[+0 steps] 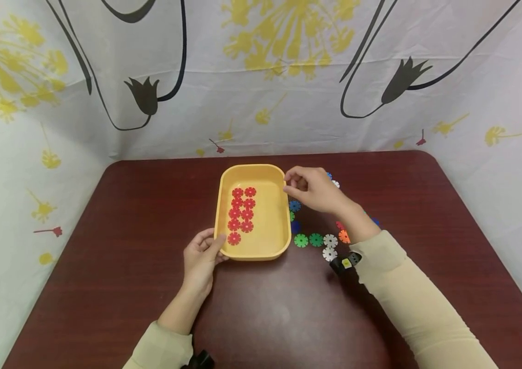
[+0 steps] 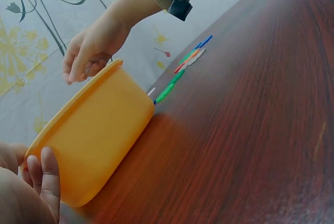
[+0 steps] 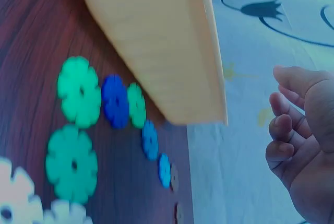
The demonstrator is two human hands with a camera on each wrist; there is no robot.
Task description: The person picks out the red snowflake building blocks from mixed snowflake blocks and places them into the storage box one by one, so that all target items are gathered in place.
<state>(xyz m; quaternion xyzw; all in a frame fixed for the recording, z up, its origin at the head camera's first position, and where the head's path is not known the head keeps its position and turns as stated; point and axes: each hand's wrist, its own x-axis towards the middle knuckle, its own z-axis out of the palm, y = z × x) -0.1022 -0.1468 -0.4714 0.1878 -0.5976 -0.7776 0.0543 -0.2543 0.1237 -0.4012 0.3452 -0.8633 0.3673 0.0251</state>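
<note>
A yellow plastic tray (image 1: 272,220) stands on the table with several red notched plastic discs (image 1: 247,213) lying inside, in two rough columns on its left side. My left hand (image 1: 200,261) grips the tray's near left corner, thumb over the rim and fingers against the outer wall. Just over the tray's right rim hovers my right hand (image 1: 313,189), fingers loosely bent. In the right wrist view, nothing shows between the right hand's fingers (image 3: 284,122), which are apart from the tray wall (image 3: 167,51).
Right of the tray, more discs lie on the dark red table (image 1: 150,215): a green disc (image 1: 301,240), a darker green one (image 1: 316,240), white ones (image 1: 330,253), an orange one (image 1: 344,236) and blue ones (image 3: 115,101). The right forearm partly covers them. A patterned cloth (image 1: 224,102) hangs behind.
</note>
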